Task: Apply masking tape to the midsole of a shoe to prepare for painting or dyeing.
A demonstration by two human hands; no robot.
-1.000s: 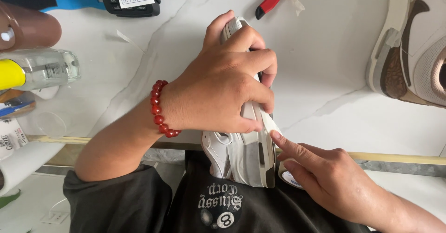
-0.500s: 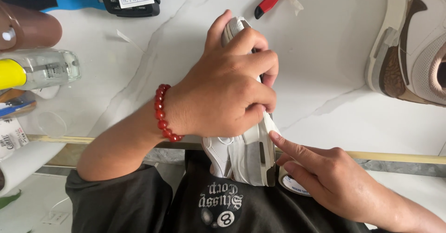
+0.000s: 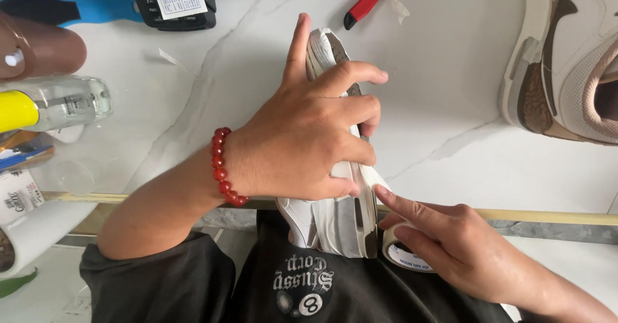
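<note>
The white sneaker (image 3: 335,213) lies on its side across the near edge of the white marbled desk (image 3: 450,91), heel hanging off toward the person's lap, toe pointing away. The left hand (image 3: 302,136) is clamped over its middle, fingers curled around the sole edge and thumb side pressing a strip of pale tape (image 3: 370,180) against the sole. The right hand (image 3: 450,246) comes in from below with the index finger stretched out onto that strip while the other fingers curl around a small roll of tape (image 3: 402,252); how firmly the roll is held is hard to tell from here.

The shoe looks light, with a soft, yielding upper and a stiffer rubber sole. It would likely squash if gripped by the upper, so the sole edge and midfoot seem the sound places to hold. The tape is thin and limp and probably creases or lifts unless smoothed flat.

A red bead bracelet (image 3: 224,165) sits on the left wrist. Further off lie a red pen (image 3: 370,0), a clear bottle with a yellow cap (image 3: 58,104), and a second brown-and-white sneaker (image 3: 566,59) at the right.
</note>
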